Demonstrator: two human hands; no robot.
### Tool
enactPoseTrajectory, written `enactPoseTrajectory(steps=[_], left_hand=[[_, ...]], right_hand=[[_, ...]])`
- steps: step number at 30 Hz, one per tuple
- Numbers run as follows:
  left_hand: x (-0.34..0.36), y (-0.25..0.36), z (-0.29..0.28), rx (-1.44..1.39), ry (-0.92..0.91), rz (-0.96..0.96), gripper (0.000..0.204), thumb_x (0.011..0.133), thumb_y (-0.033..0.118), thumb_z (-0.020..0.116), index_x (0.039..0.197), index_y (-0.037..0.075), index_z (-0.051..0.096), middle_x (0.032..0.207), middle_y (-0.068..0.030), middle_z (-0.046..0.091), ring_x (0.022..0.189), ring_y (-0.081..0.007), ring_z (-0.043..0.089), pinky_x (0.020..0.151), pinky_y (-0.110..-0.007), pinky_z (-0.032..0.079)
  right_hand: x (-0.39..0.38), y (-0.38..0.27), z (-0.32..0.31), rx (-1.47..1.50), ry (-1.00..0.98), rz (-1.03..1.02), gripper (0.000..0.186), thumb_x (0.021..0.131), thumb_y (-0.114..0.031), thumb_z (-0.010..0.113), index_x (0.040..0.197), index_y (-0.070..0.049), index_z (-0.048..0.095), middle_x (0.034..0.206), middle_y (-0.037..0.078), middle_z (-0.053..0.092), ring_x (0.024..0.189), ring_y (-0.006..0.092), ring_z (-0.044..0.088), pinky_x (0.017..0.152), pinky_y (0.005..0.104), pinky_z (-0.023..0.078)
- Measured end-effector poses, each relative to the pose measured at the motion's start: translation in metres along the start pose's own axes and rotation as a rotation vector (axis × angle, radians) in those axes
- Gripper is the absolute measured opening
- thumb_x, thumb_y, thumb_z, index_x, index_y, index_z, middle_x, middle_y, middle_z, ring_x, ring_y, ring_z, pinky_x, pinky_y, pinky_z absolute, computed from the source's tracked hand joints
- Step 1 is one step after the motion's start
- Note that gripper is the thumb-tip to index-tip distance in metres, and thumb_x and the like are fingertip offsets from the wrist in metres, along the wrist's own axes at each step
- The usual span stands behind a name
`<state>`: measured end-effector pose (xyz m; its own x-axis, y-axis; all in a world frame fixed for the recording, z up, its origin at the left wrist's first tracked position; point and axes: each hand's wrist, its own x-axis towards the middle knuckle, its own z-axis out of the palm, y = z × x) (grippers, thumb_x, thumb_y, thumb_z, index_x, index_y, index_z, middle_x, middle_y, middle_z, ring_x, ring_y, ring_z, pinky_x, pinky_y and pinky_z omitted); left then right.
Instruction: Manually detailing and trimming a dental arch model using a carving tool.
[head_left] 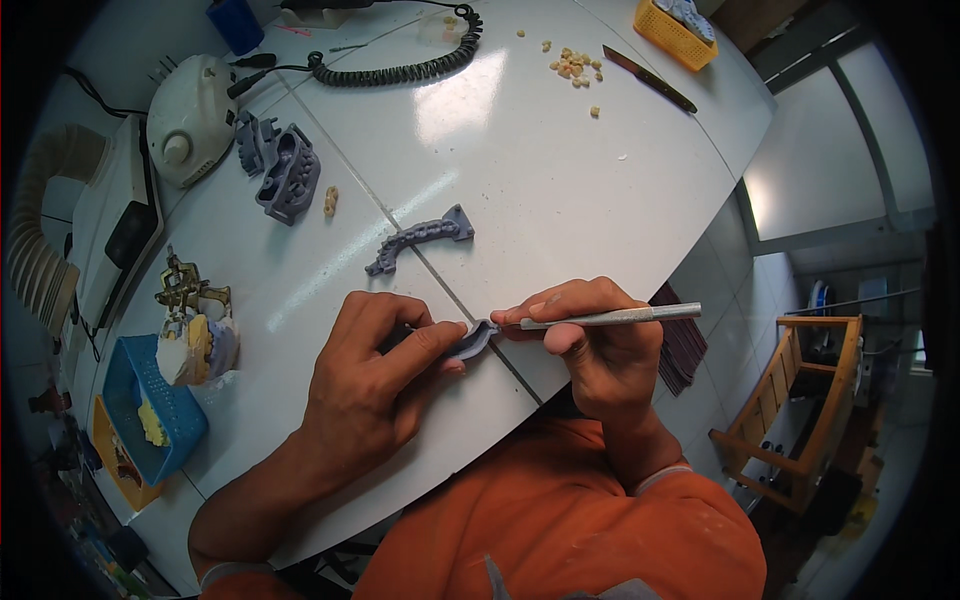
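Note:
Near the table's front edge, my left hand (372,378) pinches a curved grey dental model piece (472,342) between thumb and fingers, which cover much of it. My right hand (608,365) grips a slim hand tool with a silver handle (625,315) like a pen. Its thin working end points left and meets the right end of the model piece; the tip's exact shape is too small to make out. Just beyond my hands lies a grey dental arch (420,237) with a flat plate at one end.
Grey dental models (290,178) and a tooth-coloured bridge (330,201) lie left of centre. A brass articulator (190,290), blue basket (185,425) and white control unit (190,120) line the left. Far back are loose tooth-coloured pieces (572,68), a knife (650,79) and a coiled cord (400,77).

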<state>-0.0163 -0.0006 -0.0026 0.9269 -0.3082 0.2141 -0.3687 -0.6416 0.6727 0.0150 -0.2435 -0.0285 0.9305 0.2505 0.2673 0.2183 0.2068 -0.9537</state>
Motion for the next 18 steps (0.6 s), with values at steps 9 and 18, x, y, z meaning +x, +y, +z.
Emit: enactPoseTrajectory(steps=[9, 18], left_hand=[[0.0013, -0.001, 0.0, 0.005, 0.011, 0.022, 0.029, 0.09, 0.011, 0.087, 0.119, 0.009, 0.082, 0.112, -0.009, 0.066, 0.104, -0.0284, 0.06, 0.085, -0.04, 0.055], [0.0024, -0.0005, -0.0014, 0.003, -0.013, 0.012, 0.038, 0.084, -0.002, 0.086, 0.12, 0.009, 0.082, 0.117, -0.0104, 0.065, 0.11, -0.0295, 0.062, 0.087, -0.04, 0.057]], right_hand=[[0.0008, -0.0009, -0.0001, -0.012, -0.008, -0.014, 0.024, 0.101, -0.014, 0.079, 0.113, 0.007, 0.073, 0.105, 0.017, 0.081, 0.104, 0.025, 0.081, 0.093, 0.0348, 0.067], [0.0008, -0.0021, -0.0003, -0.022, -0.006, -0.007, 0.024, 0.099, -0.013, 0.08, 0.112, 0.007, 0.074, 0.104, 0.017, 0.081, 0.103, 0.0255, 0.082, 0.092, 0.0346, 0.067]])
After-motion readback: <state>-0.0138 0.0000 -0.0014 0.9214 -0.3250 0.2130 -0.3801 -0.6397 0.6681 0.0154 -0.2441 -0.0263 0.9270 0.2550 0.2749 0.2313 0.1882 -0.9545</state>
